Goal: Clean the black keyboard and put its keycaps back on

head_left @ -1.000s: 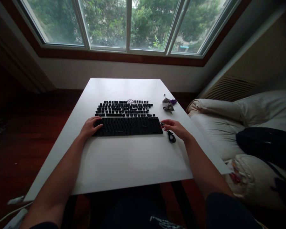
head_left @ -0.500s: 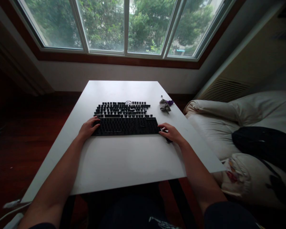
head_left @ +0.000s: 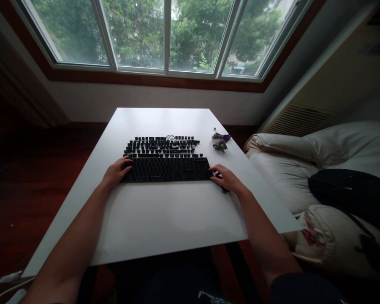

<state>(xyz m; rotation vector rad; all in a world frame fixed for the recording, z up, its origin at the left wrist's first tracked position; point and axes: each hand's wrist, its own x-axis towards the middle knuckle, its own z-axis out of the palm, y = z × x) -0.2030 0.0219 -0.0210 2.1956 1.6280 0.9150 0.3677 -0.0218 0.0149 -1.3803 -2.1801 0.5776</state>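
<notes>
A black keyboard (head_left: 167, 169) lies flat on the white table, its top dark and apparently without most keycaps. My left hand (head_left: 115, 171) grips its left end, fingers at the upper corner and thumb on the near side. At the right end, my right hand (head_left: 225, 178) holds the edge between fingers and thumb. A small dark object (head_left: 224, 190) shows under my right palm; its kind is unclear. Loose black keycaps (head_left: 160, 146) stand in several rows just behind the keyboard. A thin pale loop (head_left: 170, 137) lies among the farthest keycaps.
On the right of the white table (head_left: 171, 215) sits a crumpled grey and purple cloth (head_left: 220, 142). A cream sofa (head_left: 281, 156) with a dark bag (head_left: 348, 190) stands beside the table. Behind is a window (head_left: 167, 38). A white cable (head_left: 14, 289) runs at the lower left.
Both hands stay at the keyboard's ends, with hardly any movement. The view has shifted very slightly, so the table appears a little lower.
</notes>
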